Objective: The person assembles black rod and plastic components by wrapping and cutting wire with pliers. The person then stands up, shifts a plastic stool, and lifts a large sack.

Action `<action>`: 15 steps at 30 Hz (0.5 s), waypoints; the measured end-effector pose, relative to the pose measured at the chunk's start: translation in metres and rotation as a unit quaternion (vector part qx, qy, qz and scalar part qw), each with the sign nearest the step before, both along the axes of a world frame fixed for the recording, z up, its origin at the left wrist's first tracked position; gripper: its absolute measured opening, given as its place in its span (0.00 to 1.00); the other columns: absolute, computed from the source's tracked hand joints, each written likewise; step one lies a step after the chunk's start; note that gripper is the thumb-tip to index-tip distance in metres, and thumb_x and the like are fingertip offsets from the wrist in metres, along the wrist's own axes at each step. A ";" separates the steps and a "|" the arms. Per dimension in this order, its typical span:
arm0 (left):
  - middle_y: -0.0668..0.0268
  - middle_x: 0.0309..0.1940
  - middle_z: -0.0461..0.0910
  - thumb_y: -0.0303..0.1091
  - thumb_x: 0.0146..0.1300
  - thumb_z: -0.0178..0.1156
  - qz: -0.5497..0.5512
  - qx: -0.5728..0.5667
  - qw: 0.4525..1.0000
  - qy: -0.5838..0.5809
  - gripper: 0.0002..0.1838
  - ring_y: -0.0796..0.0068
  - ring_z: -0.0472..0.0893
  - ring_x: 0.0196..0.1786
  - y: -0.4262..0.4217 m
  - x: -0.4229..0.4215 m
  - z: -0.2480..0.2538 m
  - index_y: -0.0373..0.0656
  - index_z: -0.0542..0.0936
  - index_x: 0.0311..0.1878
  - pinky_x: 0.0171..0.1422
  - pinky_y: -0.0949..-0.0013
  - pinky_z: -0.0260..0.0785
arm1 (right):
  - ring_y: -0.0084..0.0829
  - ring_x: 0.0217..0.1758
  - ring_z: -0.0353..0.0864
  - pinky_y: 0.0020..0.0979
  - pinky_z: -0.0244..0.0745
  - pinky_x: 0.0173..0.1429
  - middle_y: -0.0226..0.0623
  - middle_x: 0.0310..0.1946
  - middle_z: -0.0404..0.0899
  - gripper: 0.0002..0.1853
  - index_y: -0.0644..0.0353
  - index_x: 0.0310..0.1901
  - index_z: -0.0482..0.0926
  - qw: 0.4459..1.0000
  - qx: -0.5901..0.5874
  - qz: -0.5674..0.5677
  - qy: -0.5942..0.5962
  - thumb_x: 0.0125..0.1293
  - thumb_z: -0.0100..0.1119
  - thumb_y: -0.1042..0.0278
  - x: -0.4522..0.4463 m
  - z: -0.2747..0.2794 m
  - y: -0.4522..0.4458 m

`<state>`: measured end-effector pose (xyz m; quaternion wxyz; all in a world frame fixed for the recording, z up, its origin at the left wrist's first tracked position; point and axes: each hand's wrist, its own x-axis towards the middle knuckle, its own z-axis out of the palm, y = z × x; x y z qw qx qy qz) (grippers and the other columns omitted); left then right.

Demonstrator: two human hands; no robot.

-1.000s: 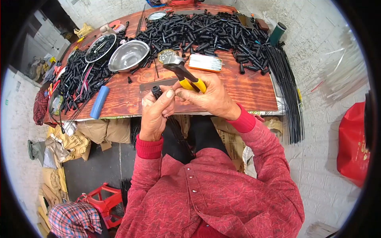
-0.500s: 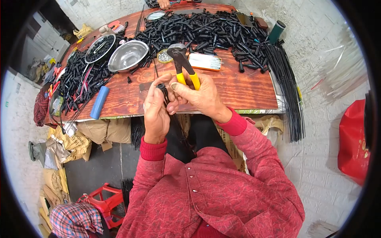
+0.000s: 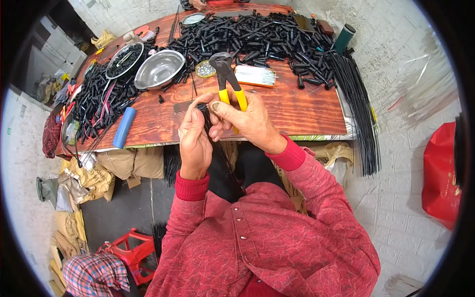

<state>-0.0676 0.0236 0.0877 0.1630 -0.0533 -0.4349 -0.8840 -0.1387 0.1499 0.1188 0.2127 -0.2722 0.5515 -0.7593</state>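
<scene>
Left grip point(image 3: 195, 144) pinching a black tubular plastic part point(image 3: 202, 106); right grip point(image 3: 255, 123) closed round yellow-handled metal pincers point(image 3: 231, 79), head toward 11 o'clock.
Part likely light, stiff; best held by barrel.

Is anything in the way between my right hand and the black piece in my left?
Nothing visible: your right hand is right beside the upper end of the black piece in your left hand. The pliers your right hand holds have their head pointing away.
</scene>
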 end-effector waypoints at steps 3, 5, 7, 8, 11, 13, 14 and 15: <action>0.70 0.28 0.69 0.43 0.79 0.45 0.002 0.003 1.000 -0.007 0.23 0.83 0.67 0.27 0.000 0.000 0.001 0.35 0.69 0.66 0.31 0.78 0.58 | 0.24 0.24 0.84 0.25 0.80 0.27 0.33 0.25 0.81 0.09 0.67 0.36 0.78 1.000 0.001 0.002 0.001 0.71 0.59 0.69 0.000 -0.002 -0.001; 0.69 0.28 0.69 0.43 0.79 0.46 0.003 0.004 1.000 -0.009 0.23 0.83 0.67 0.27 0.000 0.001 0.000 0.35 0.69 0.66 0.31 0.78 0.58 | 0.24 0.24 0.84 0.25 0.80 0.27 0.33 0.24 0.80 0.09 0.67 0.36 0.78 1.000 0.001 0.006 -0.007 0.71 0.59 0.69 -0.001 -0.003 -0.001; 0.69 0.29 0.70 0.43 0.79 0.46 0.000 0.003 1.000 -0.007 0.23 0.83 0.67 0.27 -0.001 0.000 -0.001 0.35 0.69 0.66 0.31 0.78 0.58 | 0.24 0.24 0.84 0.25 0.80 0.27 0.33 0.24 0.80 0.09 0.67 0.36 0.78 1.000 -0.001 0.008 -0.013 0.71 0.59 0.69 -0.001 -0.002 -0.001; 0.68 0.30 0.70 0.43 0.79 0.46 -0.001 0.001 1.000 -0.004 0.23 0.82 0.68 0.28 -0.001 0.000 -0.002 0.35 0.69 0.66 0.31 0.78 0.58 | 0.24 0.24 0.84 0.25 0.80 0.26 0.33 0.24 0.80 0.09 0.67 0.36 0.78 1.000 -0.003 0.007 -0.015 0.71 0.59 0.69 -0.001 -0.002 -0.001; 0.67 0.31 0.71 0.42 0.78 0.47 -0.002 -0.003 1.000 0.002 0.23 0.82 0.68 0.28 -0.002 -0.001 -0.004 0.35 0.69 0.66 0.31 0.77 0.59 | 0.24 0.24 0.84 0.25 0.80 0.26 0.33 0.24 0.80 0.09 0.67 0.35 0.78 1.000 -0.005 0.002 -0.013 0.71 0.59 0.69 -0.001 -0.002 -0.001; 0.67 0.32 0.72 0.42 0.78 0.48 -0.001 0.000 1.000 0.000 0.23 0.81 0.69 0.28 -0.002 -0.001 -0.005 0.35 0.69 0.66 0.31 0.77 0.60 | 0.24 0.24 0.84 0.25 0.80 0.26 0.33 0.24 0.80 0.09 0.67 0.35 0.78 1.000 -0.006 -0.002 -0.012 0.71 0.59 0.69 -0.001 -0.002 -0.002; 0.67 0.32 0.72 0.42 0.78 0.48 0.000 0.001 1.000 -0.001 0.23 0.81 0.69 0.28 -0.002 -0.001 -0.005 0.35 0.69 0.66 0.31 0.77 0.60 | 0.24 0.24 0.84 0.25 0.80 0.26 0.33 0.24 0.80 0.09 0.67 0.35 0.78 1.000 -0.008 -0.002 -0.012 0.71 0.59 0.69 -0.001 -0.002 -0.003; 0.67 0.32 0.72 0.42 0.78 0.48 0.001 0.002 1.000 -0.001 0.22 0.81 0.69 0.28 -0.003 -0.001 -0.005 0.35 0.69 0.66 0.31 0.77 0.60 | 0.24 0.24 0.84 0.25 0.80 0.26 0.33 0.23 0.80 0.09 0.67 0.35 0.78 1.000 -0.011 -0.004 -0.012 0.71 0.59 0.69 -0.001 -0.002 -0.003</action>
